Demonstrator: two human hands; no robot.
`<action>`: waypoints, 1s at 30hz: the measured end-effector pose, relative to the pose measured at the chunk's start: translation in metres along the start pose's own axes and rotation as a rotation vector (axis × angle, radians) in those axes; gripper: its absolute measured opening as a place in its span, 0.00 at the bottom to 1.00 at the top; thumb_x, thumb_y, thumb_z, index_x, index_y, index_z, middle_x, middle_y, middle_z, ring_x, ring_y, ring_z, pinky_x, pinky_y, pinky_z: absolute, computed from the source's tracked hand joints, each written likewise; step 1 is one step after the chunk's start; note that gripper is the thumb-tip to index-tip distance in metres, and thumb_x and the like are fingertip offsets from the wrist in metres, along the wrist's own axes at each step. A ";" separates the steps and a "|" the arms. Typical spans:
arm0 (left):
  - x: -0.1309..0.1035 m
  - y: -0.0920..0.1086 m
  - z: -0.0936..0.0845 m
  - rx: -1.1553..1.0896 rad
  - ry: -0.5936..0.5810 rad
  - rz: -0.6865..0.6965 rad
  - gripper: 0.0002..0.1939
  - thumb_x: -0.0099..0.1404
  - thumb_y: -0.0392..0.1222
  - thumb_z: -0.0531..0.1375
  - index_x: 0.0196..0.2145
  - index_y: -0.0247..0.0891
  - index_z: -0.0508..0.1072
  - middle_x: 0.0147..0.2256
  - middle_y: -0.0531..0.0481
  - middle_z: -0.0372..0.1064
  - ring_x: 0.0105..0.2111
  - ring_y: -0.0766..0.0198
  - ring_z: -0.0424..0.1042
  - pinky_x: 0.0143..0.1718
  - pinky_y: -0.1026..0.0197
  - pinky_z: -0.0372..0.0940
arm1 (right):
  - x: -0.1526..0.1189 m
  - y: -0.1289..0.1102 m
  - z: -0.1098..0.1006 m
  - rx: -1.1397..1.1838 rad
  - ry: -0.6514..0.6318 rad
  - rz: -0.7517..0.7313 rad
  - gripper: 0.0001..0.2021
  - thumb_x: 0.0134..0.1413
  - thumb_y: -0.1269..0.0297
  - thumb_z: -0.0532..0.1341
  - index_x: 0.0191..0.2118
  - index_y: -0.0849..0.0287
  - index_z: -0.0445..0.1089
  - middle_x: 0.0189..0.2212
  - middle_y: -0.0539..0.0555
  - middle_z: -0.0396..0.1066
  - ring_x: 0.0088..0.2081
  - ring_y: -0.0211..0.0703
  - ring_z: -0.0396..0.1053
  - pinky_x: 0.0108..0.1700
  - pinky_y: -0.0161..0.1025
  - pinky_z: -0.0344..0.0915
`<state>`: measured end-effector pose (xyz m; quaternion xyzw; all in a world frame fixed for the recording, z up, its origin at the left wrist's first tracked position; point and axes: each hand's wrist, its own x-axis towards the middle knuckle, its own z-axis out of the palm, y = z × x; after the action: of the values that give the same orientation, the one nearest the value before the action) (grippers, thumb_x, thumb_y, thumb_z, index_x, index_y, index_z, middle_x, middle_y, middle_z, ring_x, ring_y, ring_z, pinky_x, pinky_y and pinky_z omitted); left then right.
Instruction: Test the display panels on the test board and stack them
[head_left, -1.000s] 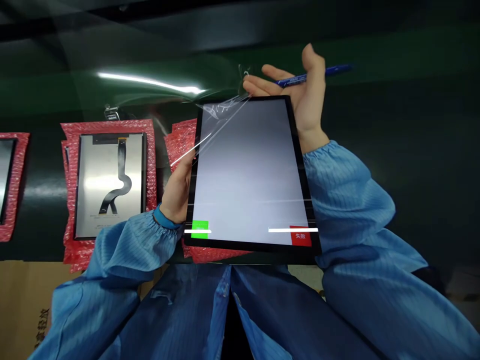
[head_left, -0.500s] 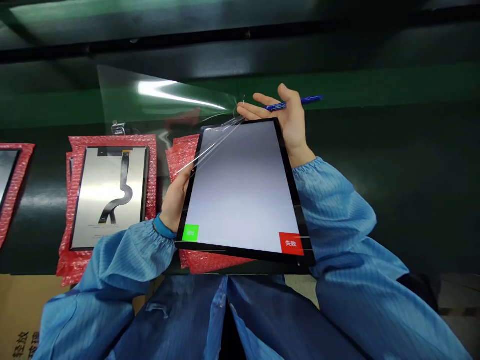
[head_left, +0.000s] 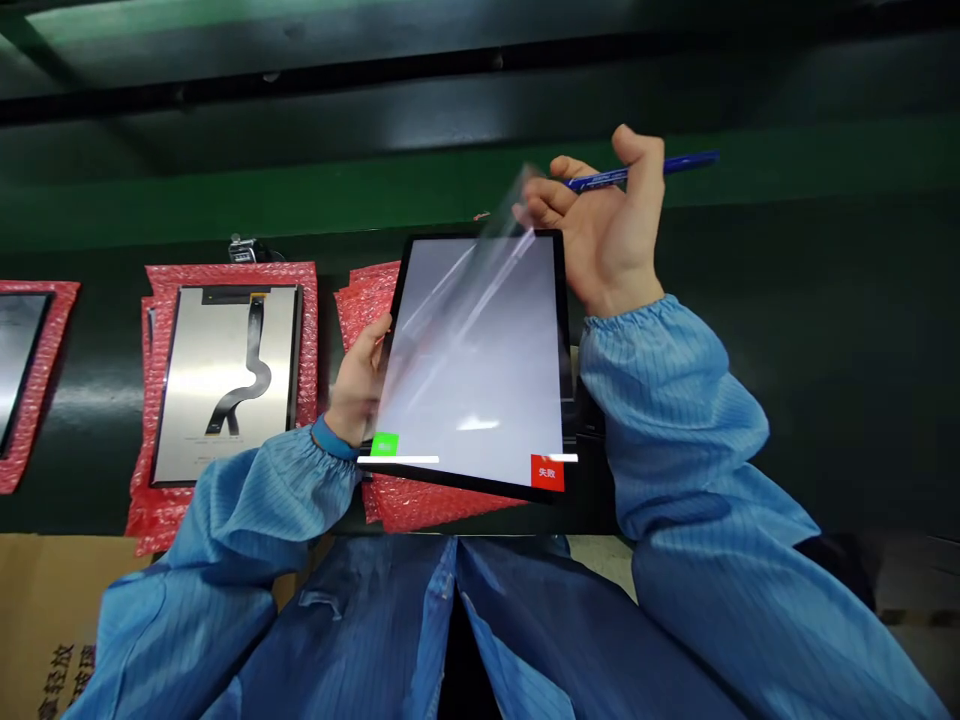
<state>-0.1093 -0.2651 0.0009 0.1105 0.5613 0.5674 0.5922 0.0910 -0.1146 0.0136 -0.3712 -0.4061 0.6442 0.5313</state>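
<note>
A tilted tablet-like screen (head_left: 480,350), lit pale grey with a green box and a red box at its lower corners, is gripped at its left edge by my left hand (head_left: 355,385). Beyond its top right corner, my right hand (head_left: 607,225) is palm up, with a blue pen (head_left: 690,162) lodged between its fingers. Those fingertips also pinch the end of a clear film (head_left: 499,235), which is blurred and runs down across the screen. The fingers of my left hand behind the screen are hidden.
Red bubble wrap (head_left: 442,505) lies under the screen. To the left, a silver panel (head_left: 225,385) with a dark ribbon cable rests on more red wrap, a small metal object (head_left: 244,250) behind it. Another panel (head_left: 16,345) is at the far left. A cardboard box (head_left: 67,590) stands below.
My right hand has moved up and right with the pen and the film end. The film, spread out to the left before, now hangs narrow over the screen. The screen's right side has shifted left.
</note>
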 end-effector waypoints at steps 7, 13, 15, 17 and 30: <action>-0.009 -0.005 0.010 -0.081 -0.091 -0.041 0.16 0.67 0.47 0.54 0.45 0.39 0.77 0.43 0.48 0.78 0.54 0.51 0.72 0.51 0.53 0.71 | -0.040 -0.034 0.011 -0.448 -0.152 -0.646 0.06 0.67 0.63 0.54 0.42 0.58 0.66 0.41 0.53 0.77 0.42 0.43 0.76 0.51 0.45 0.71; -0.014 -0.003 0.012 -0.117 -0.153 -0.108 0.18 0.68 0.48 0.52 0.44 0.38 0.77 0.42 0.47 0.79 0.52 0.50 0.74 0.53 0.51 0.71 | -0.098 -0.024 0.024 -1.264 -0.817 -0.666 0.39 0.43 0.51 0.75 0.61 0.51 0.63 0.67 0.57 0.57 0.69 0.68 0.48 0.66 0.71 0.52; -0.015 -0.003 0.010 -0.114 -0.148 -0.097 0.17 0.67 0.47 0.52 0.44 0.38 0.77 0.42 0.48 0.79 0.53 0.50 0.73 0.54 0.51 0.70 | -0.108 -0.010 0.020 -1.341 -0.813 -0.727 0.32 0.48 0.54 0.74 0.58 0.52 0.65 0.67 0.58 0.56 0.69 0.68 0.46 0.66 0.73 0.50; -0.016 -0.004 0.009 -0.119 -0.143 -0.078 0.17 0.66 0.47 0.54 0.43 0.38 0.77 0.42 0.47 0.79 0.54 0.50 0.73 0.55 0.51 0.70 | -0.115 -0.001 0.013 -1.351 -0.767 -0.816 0.16 0.57 0.61 0.68 0.51 0.54 0.70 0.64 0.57 0.61 0.67 0.61 0.54 0.67 0.67 0.56; -0.014 0.000 0.011 -0.165 -0.030 -0.083 0.13 0.63 0.44 0.54 0.32 0.37 0.77 0.35 0.48 0.79 0.51 0.53 0.74 0.51 0.57 0.72 | -0.144 0.004 -0.086 -1.216 0.176 -0.703 0.08 0.61 0.68 0.61 0.43 0.52 0.76 0.35 0.52 0.80 0.34 0.50 0.79 0.39 0.48 0.77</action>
<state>-0.0964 -0.2712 0.0122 0.0466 0.5078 0.5849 0.6308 0.1910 -0.2462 -0.0175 -0.4997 -0.7452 0.0612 0.4374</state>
